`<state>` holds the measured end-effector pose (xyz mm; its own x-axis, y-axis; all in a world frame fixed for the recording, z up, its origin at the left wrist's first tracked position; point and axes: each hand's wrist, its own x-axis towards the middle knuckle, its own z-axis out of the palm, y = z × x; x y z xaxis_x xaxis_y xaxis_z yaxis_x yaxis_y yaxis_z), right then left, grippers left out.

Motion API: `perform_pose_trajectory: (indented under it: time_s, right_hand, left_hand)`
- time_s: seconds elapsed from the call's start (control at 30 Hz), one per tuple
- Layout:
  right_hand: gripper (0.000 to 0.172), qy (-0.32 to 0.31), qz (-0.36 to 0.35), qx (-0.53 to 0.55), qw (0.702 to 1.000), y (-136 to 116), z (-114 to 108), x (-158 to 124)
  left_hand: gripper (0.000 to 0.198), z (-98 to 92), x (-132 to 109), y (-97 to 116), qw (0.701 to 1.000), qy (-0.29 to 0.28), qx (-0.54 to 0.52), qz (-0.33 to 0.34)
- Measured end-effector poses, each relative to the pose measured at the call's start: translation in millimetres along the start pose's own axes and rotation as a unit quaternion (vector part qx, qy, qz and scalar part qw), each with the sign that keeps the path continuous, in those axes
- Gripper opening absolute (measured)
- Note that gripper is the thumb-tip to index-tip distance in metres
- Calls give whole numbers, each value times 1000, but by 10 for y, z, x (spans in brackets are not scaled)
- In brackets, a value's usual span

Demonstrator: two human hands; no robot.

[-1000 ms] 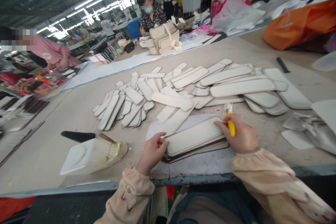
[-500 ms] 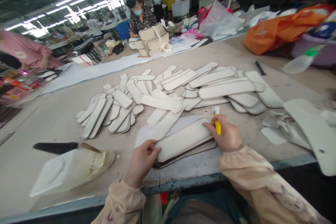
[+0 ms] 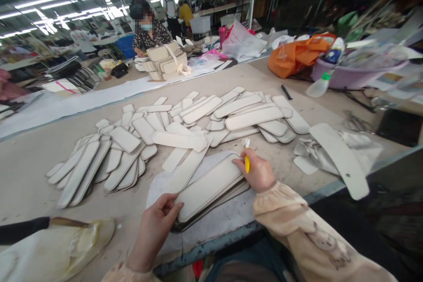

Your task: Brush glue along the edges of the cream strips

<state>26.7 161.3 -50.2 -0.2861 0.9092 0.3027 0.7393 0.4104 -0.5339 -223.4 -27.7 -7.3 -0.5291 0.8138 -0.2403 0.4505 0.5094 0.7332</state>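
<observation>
In front of me a stack of off-white, rounded panels [image 3: 208,187] lies on a white sheet [image 3: 218,229]. My left hand [image 3: 158,222] pinches the left end of the top panel between thumb and fingers. At the panel's far right corner, my right hand [image 3: 259,171] touches the edge with its fingertips. That hand also grips a small yellow-handled brush [image 3: 246,163], its whitish tip pointing up and away. Just beyond the stack, a loose panel [image 3: 193,163] lies partly on the sheet. Many similar panels [image 3: 178,139] spread in overlapping piles across the table.
A cut-open plastic bottle [image 3: 42,251] with yellowish residue lies at the lower left, a brown stick [image 3: 69,221] across it. Right are a panel with a hole [image 3: 340,158], an orange bag [image 3: 291,55] and a purple basin [image 3: 357,72]. A masked person [image 3: 148,31] works across the table.
The view has swung to the right, so the table's contents sit further left. Both hands keep their places at the two ends of the top panel.
</observation>
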Motion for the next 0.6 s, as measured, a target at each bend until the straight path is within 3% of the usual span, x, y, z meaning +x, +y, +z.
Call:
perform_pose_trajectory:
  time_s: [0.13, 0.27, 0.37, 0.43, 0.5, 0.6]
  right_hand:
    - [22, 32, -33, -36, 998, -54, -97, 9]
    - [13, 34, -211, 10, 977, -269, -147, -144]
    - [18, -20, -356, 55, 933, -474, -21, -373]
    - [24, -68, -408, 60, 909, -563, 81, -495]
    - [28, -102, -404, 57, 907, -574, 128, -536]
    - [31, -109, -335, 52, 935, -423, 65, -442]
  left_hand:
    - [49, 7, 2, 9, 1000, 5, 1, 2]
    - [53, -3, 12, -22, 1000, 9, 14, -1]
    - [56, -12, 18, -31, 999, -5, 30, -12]
    - [57, -14, 19, -26, 999, -11, 30, -17]
    - [56, -13, 18, -16, 999, -10, 29, -13]
    - [53, -14, 12, 1, 999, -6, 45, 1]
